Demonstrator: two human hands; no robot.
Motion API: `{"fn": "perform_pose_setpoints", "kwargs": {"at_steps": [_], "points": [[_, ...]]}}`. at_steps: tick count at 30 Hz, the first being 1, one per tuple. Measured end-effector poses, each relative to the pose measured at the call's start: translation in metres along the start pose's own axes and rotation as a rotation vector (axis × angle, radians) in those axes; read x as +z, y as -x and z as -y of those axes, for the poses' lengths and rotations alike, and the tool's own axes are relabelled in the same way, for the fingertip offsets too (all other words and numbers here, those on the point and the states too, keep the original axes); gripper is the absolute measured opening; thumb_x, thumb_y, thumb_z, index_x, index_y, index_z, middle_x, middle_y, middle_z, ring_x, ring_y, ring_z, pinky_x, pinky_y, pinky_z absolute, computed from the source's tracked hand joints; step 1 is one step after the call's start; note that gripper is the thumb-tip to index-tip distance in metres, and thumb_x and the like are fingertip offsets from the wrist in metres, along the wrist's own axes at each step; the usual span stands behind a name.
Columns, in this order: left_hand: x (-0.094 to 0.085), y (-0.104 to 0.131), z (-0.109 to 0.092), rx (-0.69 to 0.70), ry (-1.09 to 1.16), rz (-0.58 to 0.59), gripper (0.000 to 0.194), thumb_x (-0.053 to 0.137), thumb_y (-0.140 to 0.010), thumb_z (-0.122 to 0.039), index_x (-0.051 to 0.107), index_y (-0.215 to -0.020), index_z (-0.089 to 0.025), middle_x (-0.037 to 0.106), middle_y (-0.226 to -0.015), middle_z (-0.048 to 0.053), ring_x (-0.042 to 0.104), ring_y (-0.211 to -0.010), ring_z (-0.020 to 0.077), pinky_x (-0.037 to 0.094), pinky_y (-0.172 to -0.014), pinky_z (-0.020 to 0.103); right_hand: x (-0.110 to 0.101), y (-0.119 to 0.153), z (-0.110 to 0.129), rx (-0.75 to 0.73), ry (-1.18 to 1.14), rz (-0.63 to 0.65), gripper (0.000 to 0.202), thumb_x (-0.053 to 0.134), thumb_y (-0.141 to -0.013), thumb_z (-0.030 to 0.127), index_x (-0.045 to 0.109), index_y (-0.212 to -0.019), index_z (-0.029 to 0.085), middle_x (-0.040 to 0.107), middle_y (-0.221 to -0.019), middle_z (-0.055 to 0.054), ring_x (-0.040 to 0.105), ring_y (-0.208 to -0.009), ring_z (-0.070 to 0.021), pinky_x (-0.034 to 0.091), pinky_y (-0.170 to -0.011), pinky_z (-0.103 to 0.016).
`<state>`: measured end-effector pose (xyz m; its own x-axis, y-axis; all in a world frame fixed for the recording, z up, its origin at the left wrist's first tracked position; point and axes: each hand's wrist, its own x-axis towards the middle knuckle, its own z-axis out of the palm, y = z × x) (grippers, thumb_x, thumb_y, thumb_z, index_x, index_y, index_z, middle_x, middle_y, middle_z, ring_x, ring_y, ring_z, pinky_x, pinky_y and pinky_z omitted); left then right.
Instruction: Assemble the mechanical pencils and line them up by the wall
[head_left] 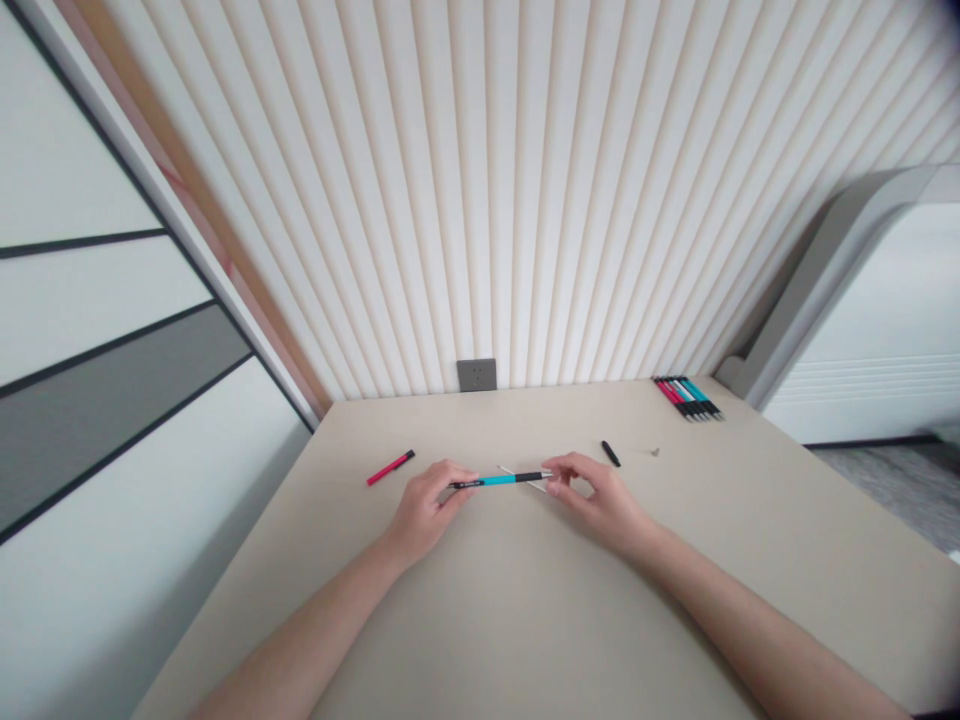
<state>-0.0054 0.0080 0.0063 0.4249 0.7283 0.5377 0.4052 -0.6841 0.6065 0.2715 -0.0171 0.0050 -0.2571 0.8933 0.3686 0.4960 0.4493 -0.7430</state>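
Observation:
A blue and black pen (498, 480) is held level between my two hands, just above the table. My left hand (427, 505) is closed on its black end, thumb below and fingers above. The fingertips of my right hand (596, 498) pinch its silver tip. A thin white stick like a pen refill (507, 469) lies slantwise under the pen, partly covered by it and by my right hand. Left of my left hand is a red pen barrel (390, 468) with a black end. A short black pen part (610, 453) rests beyond my right hand.
Several red, white and blue pens (688, 398) lie in a row at the table's back right. A tiny metallic piece (655, 452) sits right of the black part. Behind the beige table (480, 620) stands a ribbed wall with a dark socket (477, 375).

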Motion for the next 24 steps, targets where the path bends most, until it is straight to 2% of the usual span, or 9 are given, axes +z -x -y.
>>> {"fn": "perform_pose_setpoints", "kwargs": {"at_steps": [7,12,15,18,21,24], "points": [[0.001,0.001,0.003,0.04,-0.015,0.019,0.01,0.058,-0.089,-0.021,0.065,-0.096,-0.019,0.069,-0.088,0.005,0.065,-0.082,0.0169,0.053,-0.076,0.03,-0.002,0.002,0.003,-0.064,0.092,-0.002,0.02,0.051,-0.093,0.035,0.065,-0.089,0.021,0.069,-0.084,-0.006,0.061,-0.078,-0.0194,0.044,-0.076,-0.034],[0.001,0.001,0.003,0.096,-0.032,0.026,0.011,0.058,-0.089,-0.022,0.065,-0.096,-0.019,0.069,-0.088,0.006,0.065,-0.084,0.018,0.053,-0.078,0.033,-0.003,0.002,0.008,-0.079,0.125,0.041,0.028,0.044,-0.095,0.033,0.063,-0.079,0.02,0.067,-0.075,-0.005,0.06,-0.073,-0.0185,0.042,-0.076,-0.034],[0.001,0.0,0.0,0.112,-0.038,0.032,0.01,0.058,-0.089,-0.021,0.065,-0.095,-0.019,0.069,-0.087,0.006,0.064,-0.083,0.0179,0.052,-0.078,0.033,-0.002,0.002,0.011,-0.023,0.128,0.093,0.038,0.038,-0.097,0.035,0.061,-0.07,0.02,0.064,-0.065,-0.002,0.058,-0.067,-0.0165,0.042,-0.071,-0.031],[0.0,0.0,-0.001,0.112,-0.019,0.029,0.01,0.059,-0.088,-0.021,0.066,-0.095,-0.019,0.069,-0.086,0.006,0.063,-0.082,0.0177,0.052,-0.077,0.032,0.001,0.003,0.011,0.111,0.04,0.158,0.041,0.035,-0.097,0.039,0.058,-0.07,0.019,0.057,-0.054,0.001,0.051,-0.052,-0.0131,0.039,-0.056,-0.025],[0.0,0.0,0.0,0.023,0.032,0.002,0.012,0.059,-0.088,-0.023,0.066,-0.096,-0.02,0.069,-0.088,0.006,0.063,-0.084,0.0178,0.052,-0.078,0.032,0.005,0.005,0.012,0.165,-0.053,0.187,0.045,0.032,-0.098,0.043,0.057,-0.069,0.019,0.055,-0.052,0.002,0.048,-0.048,-0.0116,0.037,-0.05,-0.023],[0.003,-0.001,0.002,-0.169,0.158,-0.08,0.015,0.061,-0.086,-0.027,0.065,-0.099,-0.019,0.067,-0.093,0.005,0.062,-0.084,0.0168,0.051,-0.079,0.031,0.008,0.006,0.016,0.092,-0.067,0.205,0.045,0.033,-0.097,0.043,0.059,-0.069,0.018,0.058,-0.058,0.001,0.051,-0.054,-0.0118,0.039,-0.053,-0.023]]}}
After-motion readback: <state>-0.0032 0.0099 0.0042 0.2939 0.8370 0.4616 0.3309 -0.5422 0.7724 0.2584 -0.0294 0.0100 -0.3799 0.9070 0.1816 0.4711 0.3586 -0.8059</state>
